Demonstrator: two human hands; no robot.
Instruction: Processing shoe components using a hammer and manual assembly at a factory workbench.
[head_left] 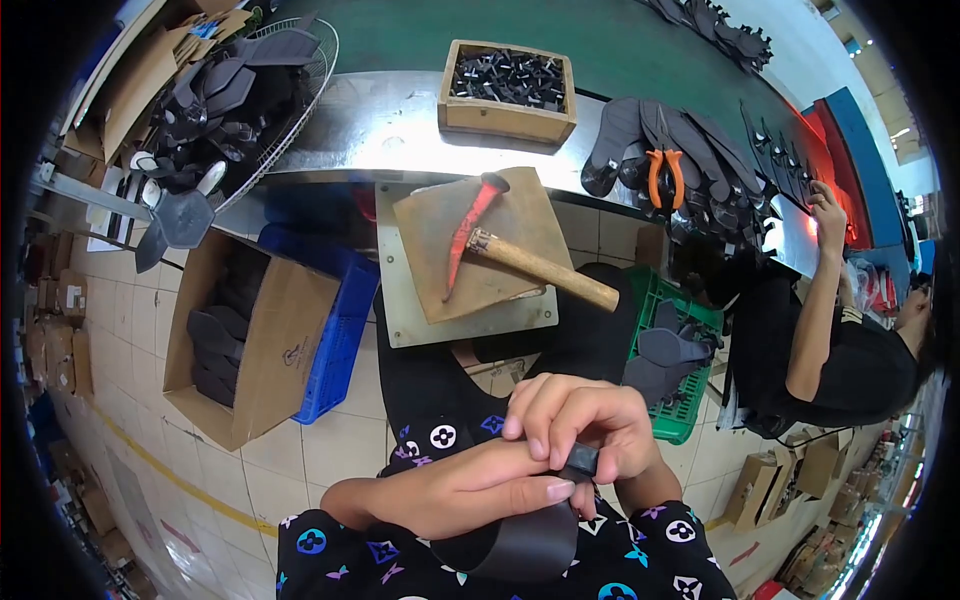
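Close to my body, both hands hold a glossy black shoe part [530,548] with a curved surface, which looks like a shoe sole with its heel. My left hand [465,490] lies closed along it, the thumb stretched toward the heel end. The fingers of my right hand [585,415] are bent around that end, at a small dark block [579,461] like a heel tip. My fingers hide much of the part. Beyond my hands, a hammer [540,268] with a red head and wooden handle rests on a tan pad [425,225] over a pale board [400,300].
A wooden box [505,125] of small black pegged pieces stands on the metal bench edge. Orange-handled pliers [665,180] lie on dark soles [715,150]. At left are a wire basket [325,60] and cardboard box [275,360]; at right, a green crate [675,425] and another person [830,350].
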